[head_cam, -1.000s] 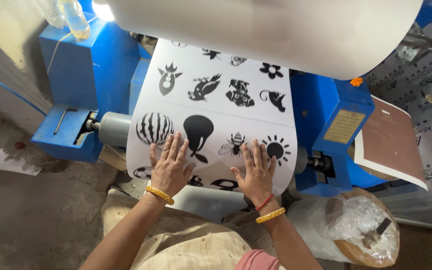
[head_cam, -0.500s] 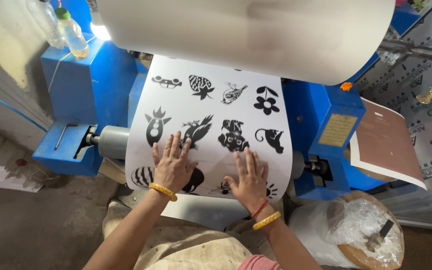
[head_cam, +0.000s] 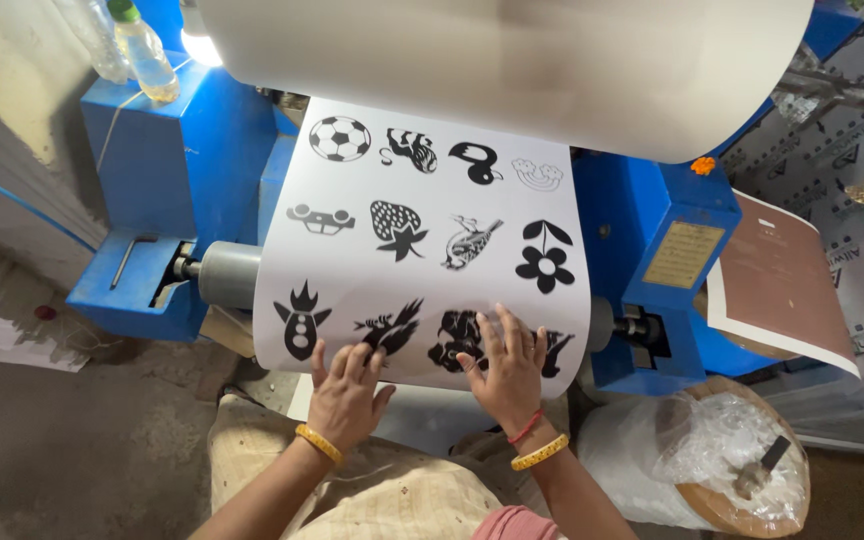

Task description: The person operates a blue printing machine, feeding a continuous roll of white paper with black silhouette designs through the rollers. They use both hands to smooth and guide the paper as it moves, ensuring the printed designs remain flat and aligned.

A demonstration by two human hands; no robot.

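Note:
A wide white sheet (head_cam: 432, 210) printed with black pictures (a ball, a strawberry, a flower, a bird) hangs down from a big white roll (head_cam: 512, 60) on a blue machine (head_cam: 182, 170). My left hand (head_cam: 344, 398) lies flat, fingers spread, on the sheet's lower edge. My right hand (head_cam: 508, 372) presses flat on the sheet beside it, over a black figure. Both wrists wear yellow bangles; the right also has a red thread. Neither hand grips anything.
A grey roller (head_cam: 227, 273) sticks out left of the sheet. A plastic bottle (head_cam: 142, 50) stands on the machine's top left. A brown board (head_cam: 782, 280) leans at the right, above a plastic-wrapped roll (head_cam: 722, 465). Printed packing sheets line the right wall.
The printed sheet has come further down from the roll, showing new rows of pictures. Both hands have slid down with its lower edge, toward me.

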